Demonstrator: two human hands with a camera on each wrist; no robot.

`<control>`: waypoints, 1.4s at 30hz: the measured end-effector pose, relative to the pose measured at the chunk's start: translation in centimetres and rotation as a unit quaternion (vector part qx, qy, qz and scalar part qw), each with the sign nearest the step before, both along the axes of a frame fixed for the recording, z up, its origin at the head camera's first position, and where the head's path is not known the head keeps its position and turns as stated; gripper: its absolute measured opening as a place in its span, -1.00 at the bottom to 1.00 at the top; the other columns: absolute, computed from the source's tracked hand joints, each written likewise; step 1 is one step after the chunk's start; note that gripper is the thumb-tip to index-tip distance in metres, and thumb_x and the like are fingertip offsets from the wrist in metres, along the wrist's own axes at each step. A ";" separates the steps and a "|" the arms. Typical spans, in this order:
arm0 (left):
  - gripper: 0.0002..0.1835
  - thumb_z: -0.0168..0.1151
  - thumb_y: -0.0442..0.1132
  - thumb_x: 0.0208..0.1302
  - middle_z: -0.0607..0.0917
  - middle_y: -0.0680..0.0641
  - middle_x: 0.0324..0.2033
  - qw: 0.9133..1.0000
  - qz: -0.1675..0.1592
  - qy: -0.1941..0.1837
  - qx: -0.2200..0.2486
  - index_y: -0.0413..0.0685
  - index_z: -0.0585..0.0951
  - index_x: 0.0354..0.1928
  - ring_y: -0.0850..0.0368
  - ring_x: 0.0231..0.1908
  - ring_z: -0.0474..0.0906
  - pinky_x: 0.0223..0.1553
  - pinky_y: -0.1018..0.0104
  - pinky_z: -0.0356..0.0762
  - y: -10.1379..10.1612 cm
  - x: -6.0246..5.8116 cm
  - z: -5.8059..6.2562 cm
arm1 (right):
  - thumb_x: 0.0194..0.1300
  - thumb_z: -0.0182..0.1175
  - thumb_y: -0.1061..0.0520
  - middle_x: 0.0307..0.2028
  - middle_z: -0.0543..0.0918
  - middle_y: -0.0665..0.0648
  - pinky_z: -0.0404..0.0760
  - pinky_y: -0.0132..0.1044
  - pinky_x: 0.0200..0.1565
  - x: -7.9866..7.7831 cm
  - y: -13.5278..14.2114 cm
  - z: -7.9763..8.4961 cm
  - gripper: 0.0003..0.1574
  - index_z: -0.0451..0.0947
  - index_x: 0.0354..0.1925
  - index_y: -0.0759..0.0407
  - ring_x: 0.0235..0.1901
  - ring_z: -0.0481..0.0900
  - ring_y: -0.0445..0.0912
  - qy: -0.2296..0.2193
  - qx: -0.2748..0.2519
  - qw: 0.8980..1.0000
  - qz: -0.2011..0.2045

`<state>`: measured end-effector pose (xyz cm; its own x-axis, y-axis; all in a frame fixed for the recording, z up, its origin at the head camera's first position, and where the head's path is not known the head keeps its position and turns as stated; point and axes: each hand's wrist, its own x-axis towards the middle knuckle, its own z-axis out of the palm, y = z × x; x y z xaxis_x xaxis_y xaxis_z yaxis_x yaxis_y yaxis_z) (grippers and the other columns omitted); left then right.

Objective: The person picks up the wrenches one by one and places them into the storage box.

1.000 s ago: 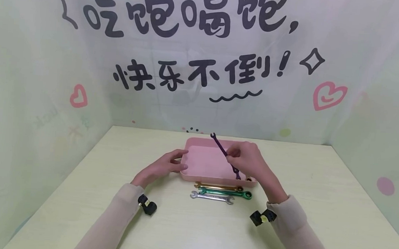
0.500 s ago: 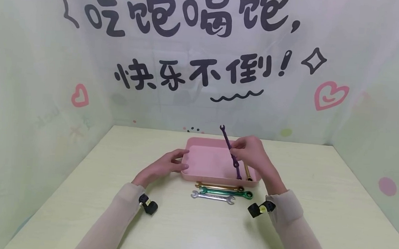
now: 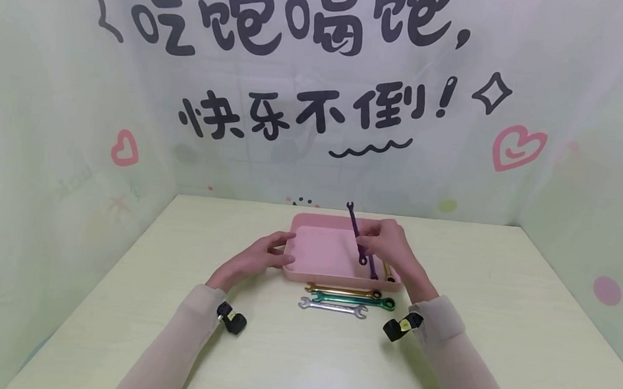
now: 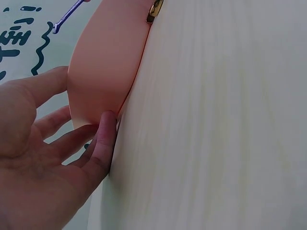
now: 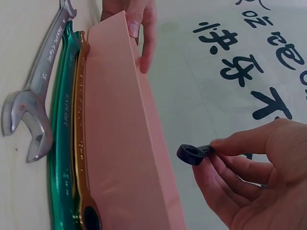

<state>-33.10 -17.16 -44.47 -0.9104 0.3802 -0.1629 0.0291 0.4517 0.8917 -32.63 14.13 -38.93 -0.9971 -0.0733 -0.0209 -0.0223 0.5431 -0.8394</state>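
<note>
My left hand [image 3: 256,255] grips the left end of a shallow pink tray [image 3: 338,280], its fingertips over the rim. In the right wrist view, my right hand [image 5: 254,172] pinches a dark purple combination wrench [image 5: 191,154] between thumb and fingers, ring end toward the camera. In the head view, that wrench is tilted above the tray's right part, its open end up. Inside the tray lie another purple wrench [image 3: 373,268] and a gold wrench [image 3: 389,273], both partly covered by the right hand. Nothing in the frames shows the held wrench touching the tray.
Before the tray's near side lie a gold wrench [image 3: 343,291], a green wrench [image 3: 352,300] and a silver open-end wrench [image 3: 331,307], side by side on the pale table [image 3: 301,360]. A printed cloth [image 3: 248,173] hangs behind the table.
My right hand still pinches the purple wrench. The wrench has swung from slanting left to nearly upright, and its ring end has risen slightly from the tray. The left hand has stayed put.
</note>
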 end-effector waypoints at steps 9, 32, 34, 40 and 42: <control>-0.23 0.33 -0.03 0.42 0.39 -0.11 0.50 1.000 0.003 -0.002 -0.001 0.18 0.25 0.58 -0.14 0.41 0.43 0.49 -0.18 0.32 0.0 0.1 0.0 | 0.43 0.28 0.18 -0.10 0.69 0.26 0.77 -0.26 -0.17 -0.3 0.1 -1.1 -0.80 0.71 -0.07 0.28 -0.30 0.69 0.01 -0.016 -0.018 0.999 -0.029; -0.22 0.34 -0.04 0.41 0.37 -0.12 0.51 1.000 -0.001 0.000 0.005 0.14 0.25 0.59 -0.16 0.43 0.40 0.46 -0.12 0.39 0.0 0.1 0.0 | 0.29 0.38 0.33 -0.41 0.65 0.23 0.68 -0.39 -0.47 -1.1 0.3 -3.2 -0.94 0.74 -0.28 0.37 -0.52 0.67 -0.05 -0.001 0.030 0.999 -0.028; -0.22 0.35 -0.03 0.41 0.36 -0.11 0.51 1.000 0.002 -0.001 0.003 0.15 0.26 0.58 -0.16 0.44 0.38 0.46 -0.13 0.39 0.0 0.1 0.0 | 0.28 0.38 0.34 -0.45 0.66 0.22 0.66 -0.40 -0.49 -1.0 0.3 -3.3 -0.94 0.72 -0.29 0.38 -0.54 0.65 -0.05 -0.003 0.033 0.999 -0.026; -0.21 0.32 -0.01 0.42 0.32 -0.14 0.54 1.000 -0.003 0.004 -0.003 0.11 0.23 0.60 -0.21 0.47 0.34 0.46 -0.15 0.39 0.0 0.1 0.1 | 0.29 0.41 0.27 -0.42 0.67 0.21 0.59 -0.43 -0.51 -0.8 0.1 -3.5 -0.89 0.73 -0.27 0.35 -0.51 0.63 -0.08 -0.021 0.065 0.997 -0.030; -0.21 0.33 -0.02 0.42 0.32 -0.13 0.54 1.000 -0.002 0.002 -0.001 0.12 0.23 0.60 -0.21 0.47 0.34 0.47 -0.14 0.38 0.0 0.1 0.1 | 0.28 0.42 0.26 -0.40 0.67 0.22 0.57 -0.43 -0.50 -0.7 0.0 -3.5 -0.89 0.73 -0.27 0.34 -0.50 0.63 -0.07 -0.024 0.075 0.996 -0.034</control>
<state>-33.04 -17.14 -44.35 -0.9098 0.3829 -0.1600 0.0339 0.4528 0.8910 -33.34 14.14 -42.42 -0.9972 0.0018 -0.0746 0.0572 0.6614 -0.7478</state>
